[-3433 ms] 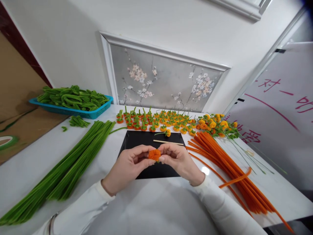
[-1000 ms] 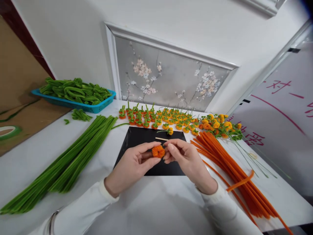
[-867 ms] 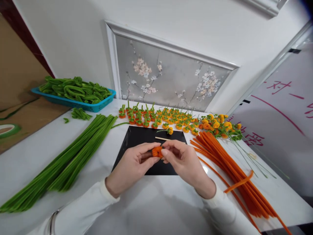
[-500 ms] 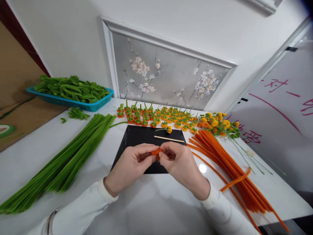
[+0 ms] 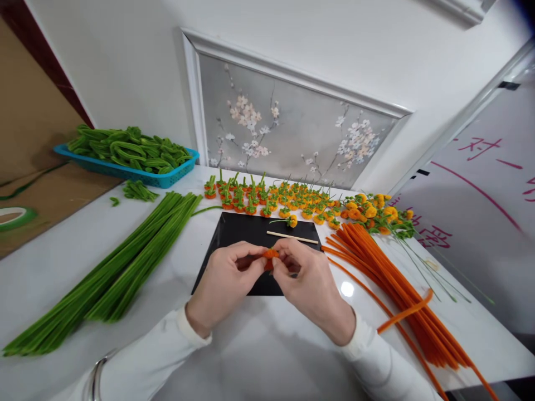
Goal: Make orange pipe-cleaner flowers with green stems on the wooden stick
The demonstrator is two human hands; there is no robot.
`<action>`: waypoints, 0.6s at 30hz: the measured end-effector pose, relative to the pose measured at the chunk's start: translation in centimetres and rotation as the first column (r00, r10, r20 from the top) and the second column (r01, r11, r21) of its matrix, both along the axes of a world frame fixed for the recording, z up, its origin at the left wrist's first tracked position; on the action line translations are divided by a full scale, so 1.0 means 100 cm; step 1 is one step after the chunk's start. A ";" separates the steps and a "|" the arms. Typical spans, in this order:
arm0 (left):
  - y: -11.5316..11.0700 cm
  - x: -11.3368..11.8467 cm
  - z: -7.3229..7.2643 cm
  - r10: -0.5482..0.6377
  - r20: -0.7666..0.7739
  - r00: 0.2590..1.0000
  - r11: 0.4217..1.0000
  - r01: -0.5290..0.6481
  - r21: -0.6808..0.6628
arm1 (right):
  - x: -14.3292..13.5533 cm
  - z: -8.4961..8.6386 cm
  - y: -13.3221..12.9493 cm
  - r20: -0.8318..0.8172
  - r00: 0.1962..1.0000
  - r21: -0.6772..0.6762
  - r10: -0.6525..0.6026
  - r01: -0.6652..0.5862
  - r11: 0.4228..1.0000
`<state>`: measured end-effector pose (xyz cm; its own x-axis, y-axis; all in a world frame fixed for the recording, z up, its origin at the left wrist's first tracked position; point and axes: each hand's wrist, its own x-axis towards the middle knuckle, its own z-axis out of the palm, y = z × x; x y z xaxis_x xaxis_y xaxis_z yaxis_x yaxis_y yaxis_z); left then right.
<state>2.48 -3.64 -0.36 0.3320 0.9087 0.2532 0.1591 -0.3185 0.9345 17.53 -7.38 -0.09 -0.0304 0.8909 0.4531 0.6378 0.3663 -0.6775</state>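
Note:
Between my fingertips is a small orange fuzzy piece (image 5: 271, 254), held over the front part of a black board (image 5: 238, 227). My left hand (image 5: 228, 278) pinches its left side, and my right hand (image 5: 311, 281) pinches its right side. A thin pale stick (image 5: 291, 237) lies on the board beyond my hands. Near the board's back edge rests a yellow flower with green parts (image 5: 292, 221). The palm sides of both hands are hidden.
Small orange and yellow flowers (image 5: 288, 199) stand in rows behind the board. Green stems (image 5: 121, 267) lie left, orange stems (image 5: 397, 284) right. A blue basket (image 5: 167, 179) holds green pieces at back left. Yellow flowers (image 5: 370, 210) lie piled at back right.
The orange piece has turned between my fingers and shows more of its rounded top. The whole view has shifted slightly, so the table things appear a little further right.

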 end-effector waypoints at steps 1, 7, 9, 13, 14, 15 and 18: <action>0.000 0.000 0.000 0.007 -0.011 1.000 1.000 -0.007 0.016 | 0.000 0.001 0.000 -0.003 1.000 -0.004 0.004 -0.004 1.000; 0.000 -0.002 -0.004 0.018 -0.058 0.998 0.996 -0.012 0.092 | 0.002 0.003 0.001 0.002 0.998 -0.032 0.067 -0.067 0.997; 0.000 -0.002 -0.005 0.012 -0.065 0.998 0.995 -0.006 0.099 | 0.002 0.003 0.003 0.034 0.998 -0.012 0.051 -0.051 0.999; -0.002 0.001 -0.004 -0.009 0.007 1.000 0.999 0.009 0.037 | 0.005 0.001 0.006 -0.075 0.997 -0.074 0.036 -0.042 0.996; -0.002 0.002 -0.003 -0.022 0.048 0.999 1.000 0.022 -0.001 | 0.006 0.000 0.007 -0.157 0.987 -0.116 0.041 -0.059 0.992; -0.002 0.002 -0.003 -0.035 0.090 0.995 0.998 0.038 -0.041 | 0.007 0.000 0.008 -0.246 0.968 -0.156 0.045 -0.085 0.984; -0.002 0.003 -0.004 -0.065 0.151 0.986 0.993 0.079 -0.090 | 0.011 -0.001 0.008 -0.409 0.910 -0.234 0.065 -0.174 0.956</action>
